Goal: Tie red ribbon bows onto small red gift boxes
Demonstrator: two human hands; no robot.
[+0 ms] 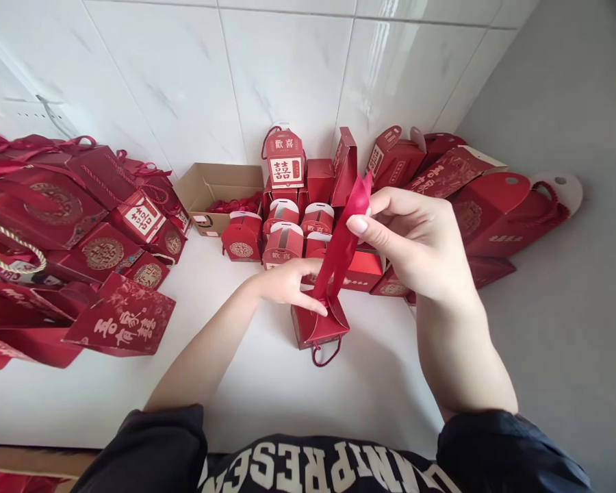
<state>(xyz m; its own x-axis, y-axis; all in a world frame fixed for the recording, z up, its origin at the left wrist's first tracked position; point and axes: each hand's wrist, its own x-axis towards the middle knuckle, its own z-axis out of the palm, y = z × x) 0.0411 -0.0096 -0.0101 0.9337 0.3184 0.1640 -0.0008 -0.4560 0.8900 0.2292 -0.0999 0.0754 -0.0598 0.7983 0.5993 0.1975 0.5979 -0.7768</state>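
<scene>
A small red gift box (318, 331) stands on the white table in front of me, its top flaps folded in and a dark red cord loop (328, 356) hanging at its near side. A glossy red ribbon (339, 250) rises from the top of the box. My right hand (415, 243) pinches the ribbon's upper end between thumb and fingertips and holds it up. My left hand (290, 281) grips the top of the box at the ribbon's base, its thumb over the near side; its fingertips are partly hidden behind the ribbon.
Several red boxes (103, 253) with bows and cords are piled at left. Behind stands an open cardboard carton (218, 181) with red ribbon inside. Small red boxes (284, 243) are grouped at the back centre, larger handled boxes (487, 212) at right. A tiled wall (287, 68) closes the back.
</scene>
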